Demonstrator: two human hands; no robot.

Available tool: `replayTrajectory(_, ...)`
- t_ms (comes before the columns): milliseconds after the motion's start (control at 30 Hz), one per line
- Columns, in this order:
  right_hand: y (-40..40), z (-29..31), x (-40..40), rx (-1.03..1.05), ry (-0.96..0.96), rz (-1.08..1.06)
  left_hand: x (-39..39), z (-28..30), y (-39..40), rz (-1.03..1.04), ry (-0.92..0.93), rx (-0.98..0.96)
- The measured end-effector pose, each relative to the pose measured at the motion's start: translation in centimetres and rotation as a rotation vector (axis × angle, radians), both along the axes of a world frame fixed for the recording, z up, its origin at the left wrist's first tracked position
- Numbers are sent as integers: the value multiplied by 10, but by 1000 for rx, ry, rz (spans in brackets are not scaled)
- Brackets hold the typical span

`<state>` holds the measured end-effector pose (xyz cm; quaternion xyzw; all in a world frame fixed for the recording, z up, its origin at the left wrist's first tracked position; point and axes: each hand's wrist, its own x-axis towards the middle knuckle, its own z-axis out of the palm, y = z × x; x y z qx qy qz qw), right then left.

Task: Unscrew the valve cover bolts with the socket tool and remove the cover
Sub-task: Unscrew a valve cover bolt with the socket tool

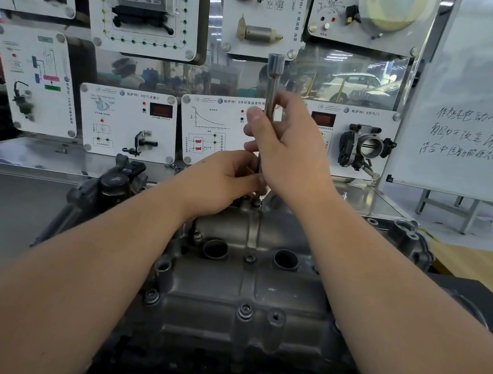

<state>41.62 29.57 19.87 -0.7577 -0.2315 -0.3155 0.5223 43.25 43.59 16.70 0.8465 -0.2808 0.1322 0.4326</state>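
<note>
The valve cover (pixel 247 289), judged heavy, rigid cast metal, is seated on the engine; bolts (pixel 244 311) remain, so lifting by its edges is advised. Beyond, the socket tool (pixel 268 105) is held upright on a far bolt, right hand (pixel 291 148) gripping the shaft, left hand (pixel 226 180) pinching its base.

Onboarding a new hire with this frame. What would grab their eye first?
Dead centre, both hands work one upright socket tool: the right hand wraps its shaft, while the left hand pinches it low, just above a bolt at the far edge of the valve cover. The grey cover fills the lower middle, its two round holes open and several bolts still seated. Behind stands a wall of sensor display panels, with a handwritten whiteboard at right.
</note>
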Motion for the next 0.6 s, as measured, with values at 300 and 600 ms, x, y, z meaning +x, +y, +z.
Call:
replayTrajectory(300, 3, -1, 4, -27, 21, -32, 3, -2, 0, -10, 45, -12)
replayTrajectory(600, 1, -1, 5, -23, 8, -41, -1, 0, -1, -6, 48, -14)
